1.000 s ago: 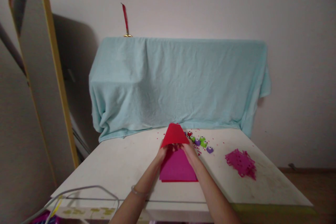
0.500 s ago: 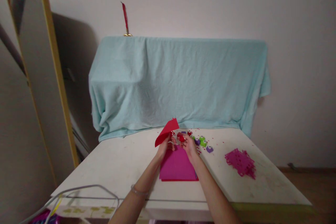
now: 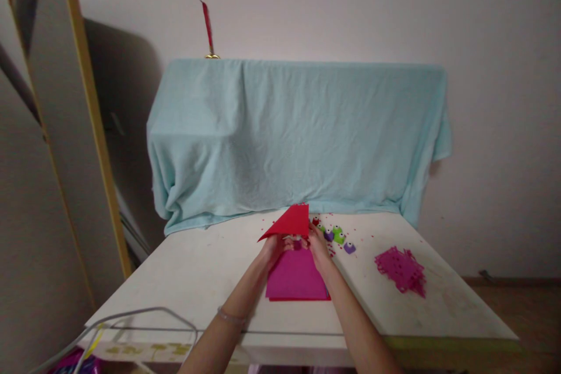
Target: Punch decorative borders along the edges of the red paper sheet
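My left hand (image 3: 272, 248) is closed on the left part of a red sheet of paper (image 3: 294, 221), which tilts up above both hands. My right hand (image 3: 316, 243) is closed at the sheet's right edge. The small red paper punch that showed in it a moment ago is now hidden behind the paper. Below the hands lies a stack of magenta paper (image 3: 295, 277), with a red sheet showing under its front edge. To the right of my right hand stand several small punches with eye-like white tops, among them a green one (image 3: 339, 238) and a purple one (image 3: 349, 248).
A pile of magenta paper scraps (image 3: 401, 270) full of holes lies on the white table (image 3: 197, 280) at the right. Tiny red bits are scattered around the punches. A light blue cloth (image 3: 302, 134) hangs behind, and a tall mirror (image 3: 65, 117) leans at the left.
The red sheet has swung to the right and flattened, reaching my right hand. It now covers the red punch, which was visible between my right fingers before.
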`<state>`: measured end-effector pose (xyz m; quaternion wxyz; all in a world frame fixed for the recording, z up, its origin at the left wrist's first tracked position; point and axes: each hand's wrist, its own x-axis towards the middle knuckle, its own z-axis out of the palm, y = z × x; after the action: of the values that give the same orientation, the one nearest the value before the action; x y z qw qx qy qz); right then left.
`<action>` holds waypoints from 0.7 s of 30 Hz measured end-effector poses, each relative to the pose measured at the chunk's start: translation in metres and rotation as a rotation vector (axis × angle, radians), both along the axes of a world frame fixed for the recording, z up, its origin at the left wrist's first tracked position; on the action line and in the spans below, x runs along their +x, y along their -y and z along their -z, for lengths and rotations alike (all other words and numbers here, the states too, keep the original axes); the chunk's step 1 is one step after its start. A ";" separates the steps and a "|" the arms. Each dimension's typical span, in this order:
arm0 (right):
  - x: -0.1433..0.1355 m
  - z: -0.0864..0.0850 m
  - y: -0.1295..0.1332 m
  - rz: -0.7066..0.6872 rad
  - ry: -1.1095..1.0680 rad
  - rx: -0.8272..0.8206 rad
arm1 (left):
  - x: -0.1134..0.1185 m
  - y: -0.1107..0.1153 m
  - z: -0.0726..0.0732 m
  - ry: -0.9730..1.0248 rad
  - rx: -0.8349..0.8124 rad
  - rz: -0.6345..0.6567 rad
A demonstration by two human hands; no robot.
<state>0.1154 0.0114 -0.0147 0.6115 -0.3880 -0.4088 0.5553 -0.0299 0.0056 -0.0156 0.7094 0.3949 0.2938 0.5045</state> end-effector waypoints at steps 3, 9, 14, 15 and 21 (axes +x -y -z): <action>-0.001 -0.002 0.001 -0.016 0.020 -0.021 | -0.006 0.000 -0.008 0.126 -0.130 0.017; 0.002 -0.006 0.001 -0.039 0.028 -0.033 | -0.010 -0.003 -0.014 0.180 -0.205 -0.013; 0.001 -0.001 0.000 -0.042 0.044 -0.001 | -0.003 -0.005 -0.006 0.099 -0.115 -0.060; 0.000 0.000 0.000 -0.037 0.047 0.003 | -0.002 -0.005 -0.004 0.082 -0.087 -0.063; -0.002 0.001 0.001 -0.024 0.067 0.027 | 0.005 -0.005 0.002 -0.117 0.027 -0.128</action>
<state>0.1138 0.0101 -0.0155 0.5959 -0.3931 -0.4412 0.5439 -0.0253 0.0104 -0.0180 0.6521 0.4134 0.3525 0.5288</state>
